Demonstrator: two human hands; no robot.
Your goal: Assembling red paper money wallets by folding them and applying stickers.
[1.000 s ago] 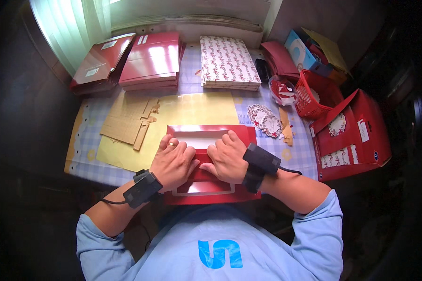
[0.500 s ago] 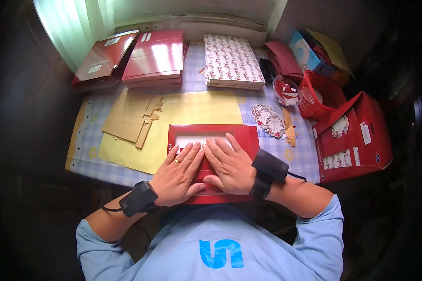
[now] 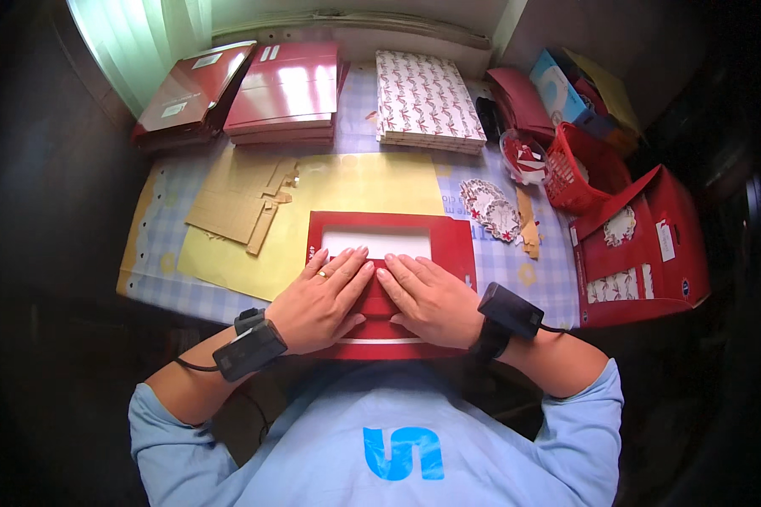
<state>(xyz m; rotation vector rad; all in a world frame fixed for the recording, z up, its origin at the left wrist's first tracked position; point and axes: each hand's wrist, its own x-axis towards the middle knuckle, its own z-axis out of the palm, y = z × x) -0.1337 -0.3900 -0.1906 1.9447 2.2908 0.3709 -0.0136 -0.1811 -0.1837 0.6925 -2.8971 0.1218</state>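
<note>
While both palms are pressing flat, the left hand (image 3: 320, 302) and the right hand (image 3: 429, 300) are lying side by side on a red flat box panel (image 3: 448, 245) at the near table edge, fingers stretched out and gripping nothing. A ring is showing on the left hand, and black wrist-worn devices (image 3: 249, 348) are sitting on both forearms. The panel's white window opening (image 3: 380, 242) is lying just beyond the fingertips. The panel is resting on a yellow sheet (image 3: 355, 186) spread over a checked tablecloth (image 3: 516, 262). Brown cardboard pieces (image 3: 241, 198) are lying to the left on that sheet; round patterned cut-outs (image 3: 489, 207) are lying to the right. Farther right, a red open carton (image 3: 643, 245) and a red basket (image 3: 579, 169) are standing. Along the far edge, stacks of red flat boxes (image 3: 283, 89) and a stack of patterned sheets (image 3: 427, 101) are resting.
</note>
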